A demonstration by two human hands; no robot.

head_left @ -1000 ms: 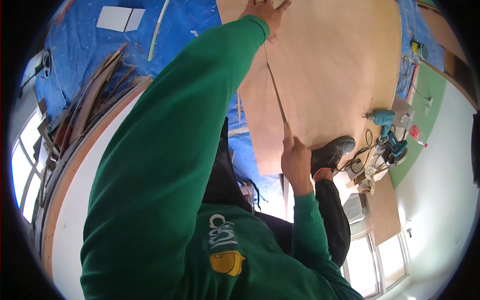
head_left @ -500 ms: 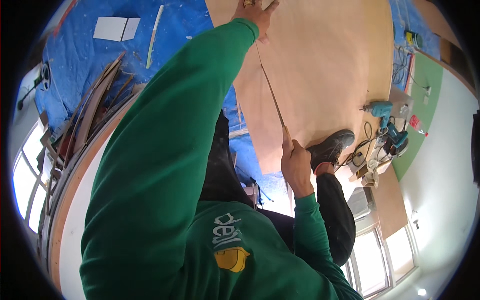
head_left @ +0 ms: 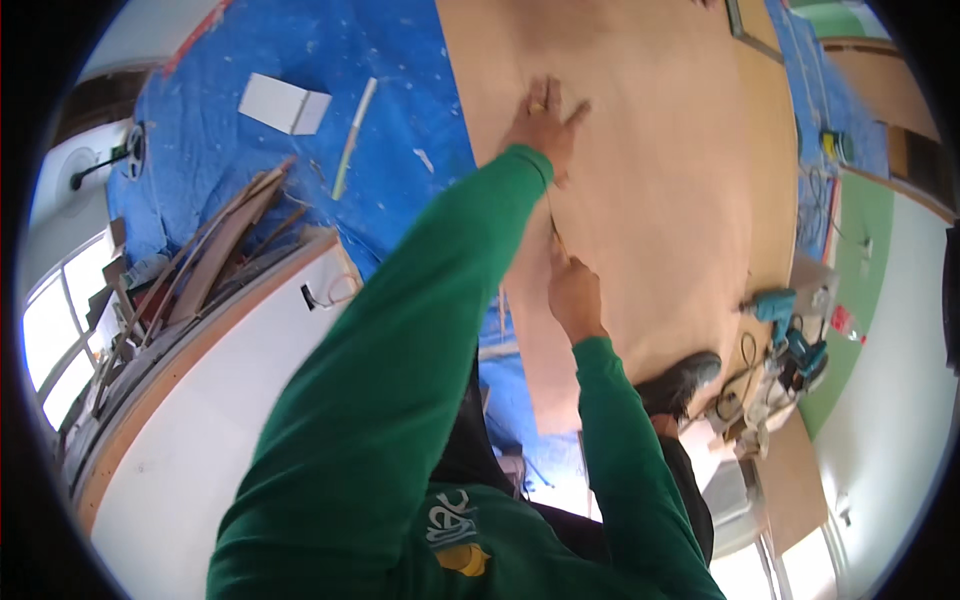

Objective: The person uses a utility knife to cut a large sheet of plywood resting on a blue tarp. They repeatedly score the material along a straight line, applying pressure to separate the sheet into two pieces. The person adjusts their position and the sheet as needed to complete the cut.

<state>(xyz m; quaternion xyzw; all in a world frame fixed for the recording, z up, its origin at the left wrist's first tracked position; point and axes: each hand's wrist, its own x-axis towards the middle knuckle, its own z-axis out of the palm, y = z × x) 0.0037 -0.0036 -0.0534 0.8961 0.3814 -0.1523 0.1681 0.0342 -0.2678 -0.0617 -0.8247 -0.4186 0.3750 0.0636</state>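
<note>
A large light-brown plywood sheet (head_left: 660, 190) lies beneath both my hands. My left hand (head_left: 543, 130) presses on it palm down, fingers spread, near its left side. Closer to me, my right hand (head_left: 576, 297) is closed round the light wooden handle of a handsaw. The saw's thin dark blade (head_left: 551, 208) shows nearly edge-on as a short line running from the handle toward my left wrist. Its far end is hidden at my left hand and sleeve.
Blue sheeting (head_left: 400, 130) covers the floor at left, with a white board (head_left: 285, 103) and a pale strip (head_left: 355, 138) on it. Scrap wood (head_left: 225, 240) is heaped at far left. My shoe (head_left: 682, 382), a teal drill (head_left: 772, 308) and cables (head_left: 735, 385) are at right.
My right hand has pushed forward with the handsaw, closing the gap to my left hand, and less blade shows. My left hand stays flat on the sheet. The whole view has shifted.
</note>
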